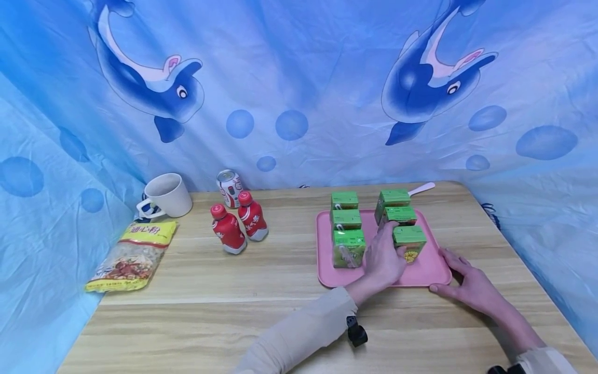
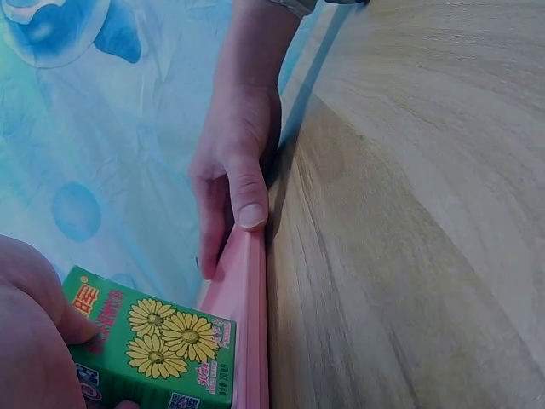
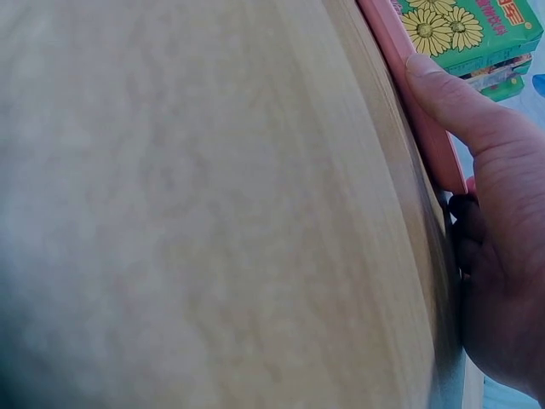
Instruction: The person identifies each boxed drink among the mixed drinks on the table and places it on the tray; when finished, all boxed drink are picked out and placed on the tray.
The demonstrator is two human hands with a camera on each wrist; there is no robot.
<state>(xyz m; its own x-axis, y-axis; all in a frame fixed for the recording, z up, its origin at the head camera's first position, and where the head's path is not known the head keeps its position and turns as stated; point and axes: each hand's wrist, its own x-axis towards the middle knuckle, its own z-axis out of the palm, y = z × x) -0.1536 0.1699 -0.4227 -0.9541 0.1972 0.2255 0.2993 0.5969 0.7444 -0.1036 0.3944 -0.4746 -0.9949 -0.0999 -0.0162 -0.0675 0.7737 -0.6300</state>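
On a pink tray (image 1: 383, 278) stand two rows of green drink cartons, three in each. My left hand (image 1: 385, 254) grips the front carton of the right row (image 1: 409, 236), with its fingers at the carton's left side and the thumb at its front. Yellow flowers decorate that carton (image 2: 166, 341) in the left wrist view. The left row's front carton (image 1: 349, 249) is just left of the same hand. Around the tray's front right corner my right hand (image 1: 474, 285) holds the rim, thumb on the front edge and fingers along the right side.
Left of the tray stand two red bottles (image 1: 229, 228) and a drink can (image 1: 229, 187). Farther left are a white mug (image 1: 170, 195) and a yellow food packet (image 1: 133, 257). A pale pink handle (image 1: 422, 188) sticks out behind the right row. A blue curtain (image 1: 299, 78) closes off the back.
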